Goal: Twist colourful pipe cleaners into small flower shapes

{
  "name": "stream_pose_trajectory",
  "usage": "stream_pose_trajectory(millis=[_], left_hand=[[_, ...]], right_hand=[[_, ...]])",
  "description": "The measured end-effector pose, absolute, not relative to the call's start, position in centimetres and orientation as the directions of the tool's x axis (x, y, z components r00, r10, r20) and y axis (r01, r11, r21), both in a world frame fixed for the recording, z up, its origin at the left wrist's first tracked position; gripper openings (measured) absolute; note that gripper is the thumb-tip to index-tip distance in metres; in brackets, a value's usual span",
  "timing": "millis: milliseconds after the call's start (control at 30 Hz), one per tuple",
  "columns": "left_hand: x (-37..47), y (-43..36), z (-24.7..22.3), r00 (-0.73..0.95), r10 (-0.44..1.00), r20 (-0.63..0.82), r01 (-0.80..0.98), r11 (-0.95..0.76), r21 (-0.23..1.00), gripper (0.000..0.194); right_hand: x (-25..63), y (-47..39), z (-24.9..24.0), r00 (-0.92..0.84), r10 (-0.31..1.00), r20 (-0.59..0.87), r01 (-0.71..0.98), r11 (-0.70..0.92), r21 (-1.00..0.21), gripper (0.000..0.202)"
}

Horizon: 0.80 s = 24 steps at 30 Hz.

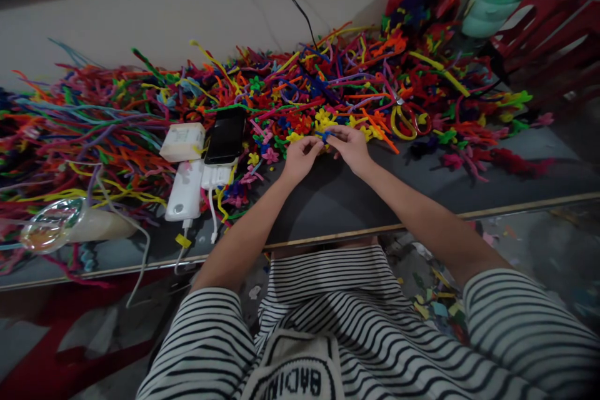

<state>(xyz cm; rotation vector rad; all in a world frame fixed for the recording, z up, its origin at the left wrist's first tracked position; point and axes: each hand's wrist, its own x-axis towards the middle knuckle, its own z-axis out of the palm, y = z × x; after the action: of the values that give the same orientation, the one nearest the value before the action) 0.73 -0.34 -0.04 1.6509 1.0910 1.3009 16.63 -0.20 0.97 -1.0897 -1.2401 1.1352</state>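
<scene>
- Left hand (301,156) and right hand (349,145) meeting at mid-counter, fingers curled, pinching between them a small blue pipe-cleaner piece (327,135).
- Both hands closed on that piece at the near edge of a wide heap of coloured pipe cleaners (290,84) along the wall.
- Small yellow twisted flowers (323,119) just behind the fingertips.
- Scissors with yellow and red handles (407,120) lying to the right, near the right hand.
- Black phone (226,135) resting on a white power bank (215,175), a second white power bank (185,192) and a white box (182,141) to the left on the dark counter (337,200).
</scene>
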Motion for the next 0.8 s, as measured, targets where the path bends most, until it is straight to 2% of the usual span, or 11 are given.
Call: stream_pose_trajectory(millis=[167,333,467,800], left_hand=[[0.8,-1.1,0.5,0.008,0.910,0.413,0.250,-0.402,0.881,0.026],[0.6,-1.5,1.2,-0.009,0.903,0.430,0.313,-0.406,0.858,0.029],[0.8,-1.6,1.1,-0.026,0.898,0.438,0.315,-0.409,0.857,0.023],[0.8,-1.4,0.8,-0.053,0.910,0.410,0.255,-0.385,0.887,0.024]], right_hand=[[16.6,-0.3,1.0,0.028,0.991,0.129,0.003,0.129,-0.992,0.039],[16.5,-1.0,1.7,0.041,0.968,0.246,0.075,0.243,-0.967,0.032],[16.4,-1.3,1.8,0.037,0.945,0.325,0.141,0.317,-0.938,0.027],[16.5,-1.5,2.1,0.067,0.907,0.416,0.297,0.380,-0.876,0.017]])
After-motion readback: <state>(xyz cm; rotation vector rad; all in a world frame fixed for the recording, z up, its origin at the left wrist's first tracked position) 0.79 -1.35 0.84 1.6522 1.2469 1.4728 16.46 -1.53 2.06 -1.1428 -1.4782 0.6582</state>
